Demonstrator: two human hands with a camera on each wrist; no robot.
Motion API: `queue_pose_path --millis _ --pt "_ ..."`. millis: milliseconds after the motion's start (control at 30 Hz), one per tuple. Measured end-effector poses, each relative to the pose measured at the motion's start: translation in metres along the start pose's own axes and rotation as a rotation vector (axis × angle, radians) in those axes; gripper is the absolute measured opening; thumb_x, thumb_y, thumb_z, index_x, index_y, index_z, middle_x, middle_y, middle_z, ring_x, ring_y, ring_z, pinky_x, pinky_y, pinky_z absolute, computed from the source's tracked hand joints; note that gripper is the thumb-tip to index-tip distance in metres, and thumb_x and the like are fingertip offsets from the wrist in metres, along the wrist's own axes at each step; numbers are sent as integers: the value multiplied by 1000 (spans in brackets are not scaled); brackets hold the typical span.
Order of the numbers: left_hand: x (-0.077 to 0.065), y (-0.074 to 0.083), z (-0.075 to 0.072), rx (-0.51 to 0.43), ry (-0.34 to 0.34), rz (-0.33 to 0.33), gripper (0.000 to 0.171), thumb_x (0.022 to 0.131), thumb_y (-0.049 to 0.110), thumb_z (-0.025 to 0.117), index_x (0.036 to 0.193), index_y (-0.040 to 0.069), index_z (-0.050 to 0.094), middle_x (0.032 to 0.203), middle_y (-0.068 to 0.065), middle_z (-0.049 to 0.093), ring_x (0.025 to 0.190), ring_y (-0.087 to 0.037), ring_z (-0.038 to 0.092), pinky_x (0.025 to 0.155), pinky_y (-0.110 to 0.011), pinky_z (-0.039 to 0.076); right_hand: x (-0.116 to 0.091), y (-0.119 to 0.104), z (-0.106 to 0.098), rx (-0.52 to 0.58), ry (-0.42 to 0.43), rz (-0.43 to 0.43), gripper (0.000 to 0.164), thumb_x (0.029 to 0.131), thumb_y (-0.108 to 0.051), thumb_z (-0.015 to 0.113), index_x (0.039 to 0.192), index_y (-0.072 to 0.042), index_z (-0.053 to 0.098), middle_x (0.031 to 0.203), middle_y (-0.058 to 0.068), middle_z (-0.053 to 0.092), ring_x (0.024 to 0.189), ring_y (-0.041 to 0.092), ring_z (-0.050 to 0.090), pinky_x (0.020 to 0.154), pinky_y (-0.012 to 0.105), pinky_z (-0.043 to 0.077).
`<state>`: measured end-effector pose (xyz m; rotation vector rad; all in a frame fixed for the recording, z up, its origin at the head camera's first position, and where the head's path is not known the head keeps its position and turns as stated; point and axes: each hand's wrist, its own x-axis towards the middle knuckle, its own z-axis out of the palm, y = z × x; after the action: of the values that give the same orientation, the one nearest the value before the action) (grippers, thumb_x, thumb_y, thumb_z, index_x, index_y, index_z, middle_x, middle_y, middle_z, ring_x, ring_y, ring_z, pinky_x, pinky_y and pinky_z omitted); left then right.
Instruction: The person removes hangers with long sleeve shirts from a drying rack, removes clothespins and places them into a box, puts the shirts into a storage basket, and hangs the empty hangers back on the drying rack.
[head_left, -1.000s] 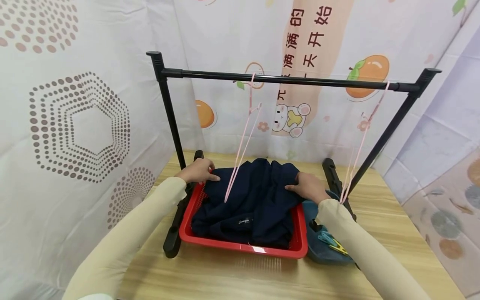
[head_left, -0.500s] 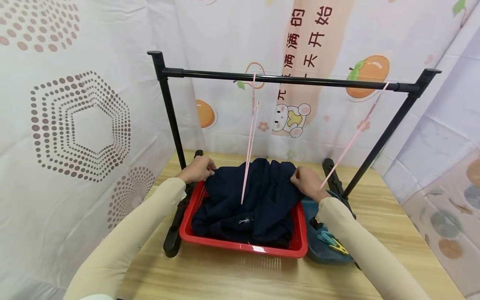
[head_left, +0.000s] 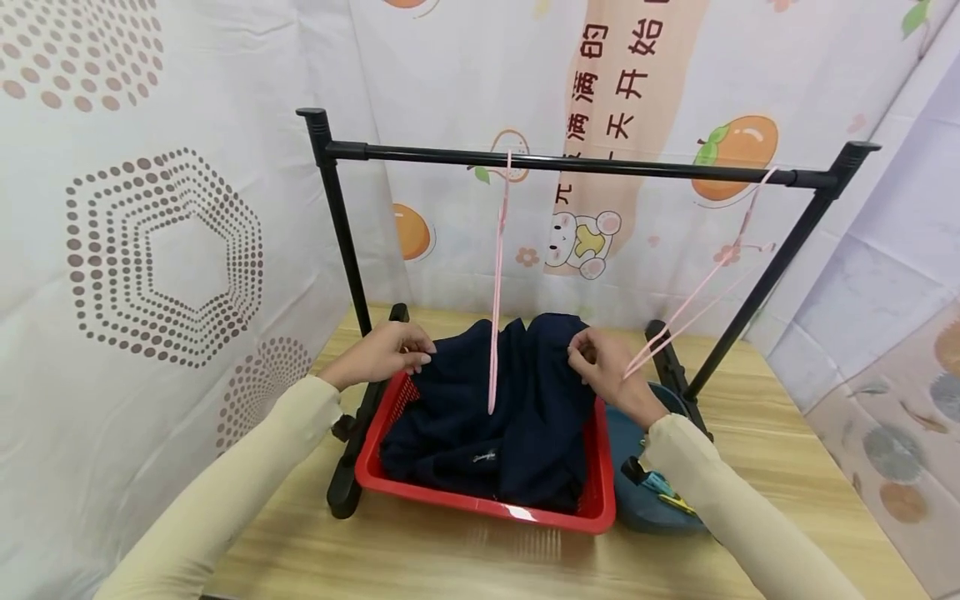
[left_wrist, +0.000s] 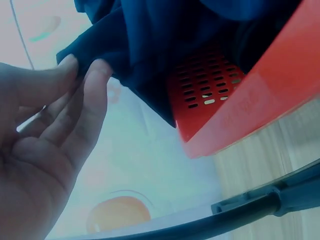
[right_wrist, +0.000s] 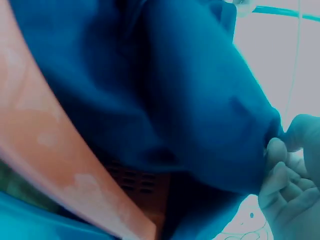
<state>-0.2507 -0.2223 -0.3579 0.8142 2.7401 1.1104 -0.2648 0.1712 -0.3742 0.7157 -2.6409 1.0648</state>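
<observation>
A dark navy garment [head_left: 517, 425] with a small white logo lies bunched in a red plastic basket [head_left: 480, 504]. My left hand [head_left: 386, 354] pinches its upper left edge between thumb and fingers, seen closely in the left wrist view beside the slotted basket wall [left_wrist: 210, 80]. With the right hand [head_left: 611, 371] I pinch the garment's upper right edge; the right wrist view shows the cloth [right_wrist: 200, 100] stretching away from those fingertips. A pink hanger [head_left: 495, 317] hangs in front of the garment. Another pink hanger [head_left: 686, 308] lies against my right wrist.
A black rack's bar [head_left: 585, 165] spans above the basket, with its feet [head_left: 345, 487] on the wooden table [head_left: 390, 558]. Right of the basket stands a blue bin [head_left: 652, 508] holding clothespins [head_left: 663, 487], partly under my right forearm. A printed curtain [head_left: 465, 75] backs the table.
Both hands have shifted the garment's upper edge a little, the left hand toward me. The right hanger has swung and turned against my right wrist. The left hanger has also turned, edge-on now.
</observation>
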Motion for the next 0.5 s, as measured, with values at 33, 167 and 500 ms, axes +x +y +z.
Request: queue_pose_path --millis 33,167,500 --pt "-3 1 0 4 -10 19 12 98 1 68 109 6 73 93 -3 71 74 -17 70 70 -42 60 0 -1 0 20 3 6 7 102 -14 60 103 -7 62 77 3 64 58 16 60 56 31 53" --pt "-7 2 2 33 -42 89 12 98 1 69 107 5 74 97 -2 72 76 -15 71 70 -33 59 4 -4 -2 43 60 46 10 103 -16 58 105 -7 60 75 5 63 59 18 60 56 31 51" --pt "-3 3 10 -4 -12 60 14 98 0 68 109 2 75 95 -4 76 77 -18 73 72 -35 60 27 -6 -9 246 132 242 18 107 -19 52 111 -3 55 68 9 61 56 25 58 52 30 49"
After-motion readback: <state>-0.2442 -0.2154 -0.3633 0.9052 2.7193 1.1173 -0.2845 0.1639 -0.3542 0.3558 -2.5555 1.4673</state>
